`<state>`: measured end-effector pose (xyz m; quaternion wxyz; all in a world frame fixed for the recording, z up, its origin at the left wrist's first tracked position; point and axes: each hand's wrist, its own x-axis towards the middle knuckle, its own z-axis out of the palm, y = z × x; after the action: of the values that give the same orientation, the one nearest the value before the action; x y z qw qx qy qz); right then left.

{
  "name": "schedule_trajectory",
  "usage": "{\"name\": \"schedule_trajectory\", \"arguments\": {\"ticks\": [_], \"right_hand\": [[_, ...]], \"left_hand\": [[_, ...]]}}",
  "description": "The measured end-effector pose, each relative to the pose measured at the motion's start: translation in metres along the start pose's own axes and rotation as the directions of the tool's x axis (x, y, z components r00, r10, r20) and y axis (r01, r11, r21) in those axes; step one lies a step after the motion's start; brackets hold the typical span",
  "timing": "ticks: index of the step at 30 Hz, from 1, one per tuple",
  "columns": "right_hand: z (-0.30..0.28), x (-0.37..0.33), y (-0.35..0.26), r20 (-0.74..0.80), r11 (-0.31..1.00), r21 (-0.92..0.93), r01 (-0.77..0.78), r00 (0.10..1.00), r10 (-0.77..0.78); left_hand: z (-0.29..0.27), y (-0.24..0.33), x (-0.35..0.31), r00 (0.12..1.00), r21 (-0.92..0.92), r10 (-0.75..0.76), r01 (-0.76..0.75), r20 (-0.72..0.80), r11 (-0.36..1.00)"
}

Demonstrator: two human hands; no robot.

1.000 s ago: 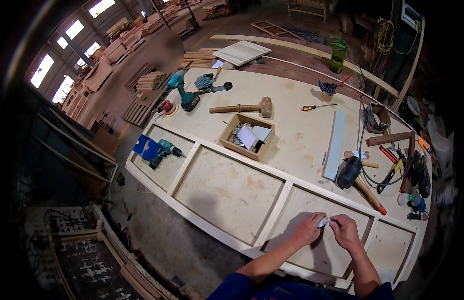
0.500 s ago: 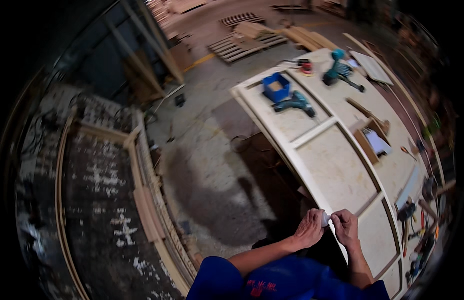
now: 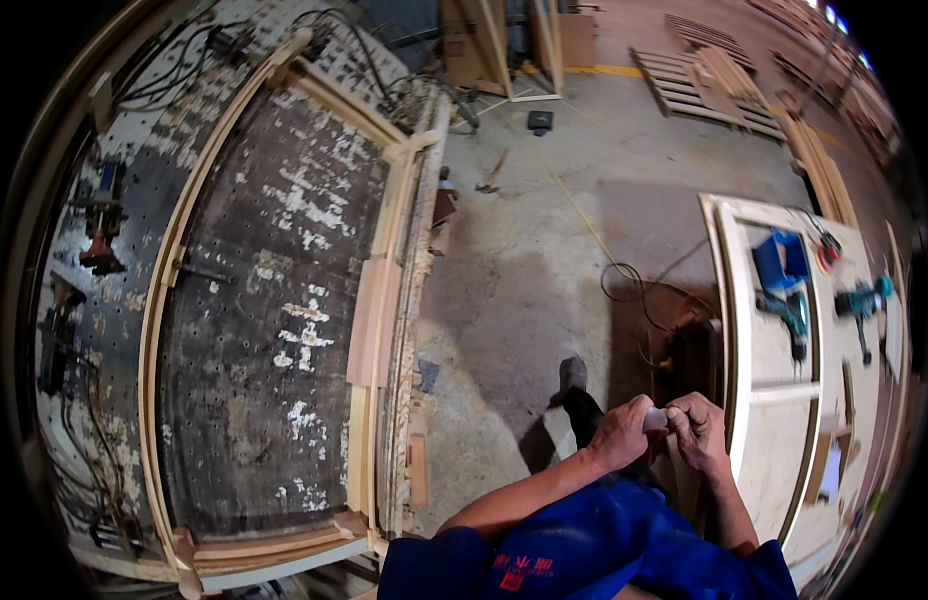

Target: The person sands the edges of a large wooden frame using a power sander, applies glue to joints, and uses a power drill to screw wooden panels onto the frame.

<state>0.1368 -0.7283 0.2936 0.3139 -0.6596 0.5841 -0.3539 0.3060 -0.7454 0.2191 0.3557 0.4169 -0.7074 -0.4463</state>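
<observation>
Close in front of my body, my left hand (image 3: 622,436) is wrapped round a small whitish bottle (image 3: 655,419), seemingly plastic. Its narrow end points to the right. My right hand (image 3: 698,430) pinches at that end with closed fingers, which hide the tip and any cap. Both hands are in the air just left of a white panelled frame (image 3: 736,370) on the right-hand bench, with the floor below them.
At left, a wooden frame (image 3: 156,400) lies on a dark, paint-flecked worktable (image 3: 254,400). On the right bench are a blue box (image 3: 781,260), a cordless drill (image 3: 787,320) and another green power tool (image 3: 862,303). A hammer (image 3: 494,172) and a looped cable (image 3: 624,282) lie on the floor.
My view has swung left, bringing the left worktable fully in and shifting the right bench toward the edge. Both hands stay together at the bottle, now off the bench's edge.
</observation>
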Motion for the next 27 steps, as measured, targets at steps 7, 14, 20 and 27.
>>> {"name": "schedule_trajectory", "arguments": {"ticks": [7,14,20,27], "right_hand": [[0.027,0.199,0.002,0.184,0.992,0.113,0.046,0.981,-0.067],[0.122,0.381,-0.058,0.51,0.965,0.209,0.159,0.824,-0.246],[0.224,0.449,-0.106,0.558,0.925,0.291,0.243,0.743,-0.37],[0.273,0.499,-0.157,0.586,0.873,0.382,0.304,0.65,-0.484]], "left_hand": [[-0.096,-0.047,0.136,0.984,0.004,-0.04,0.041,-0.172,0.999],[-0.211,-0.068,0.182,0.769,0.14,-0.149,0.296,-0.622,0.945],[-0.307,-0.108,0.182,0.587,0.342,0.017,0.448,-0.809,0.826],[-0.374,-0.136,0.195,0.489,0.174,0.039,0.232,-0.871,0.957]]}}
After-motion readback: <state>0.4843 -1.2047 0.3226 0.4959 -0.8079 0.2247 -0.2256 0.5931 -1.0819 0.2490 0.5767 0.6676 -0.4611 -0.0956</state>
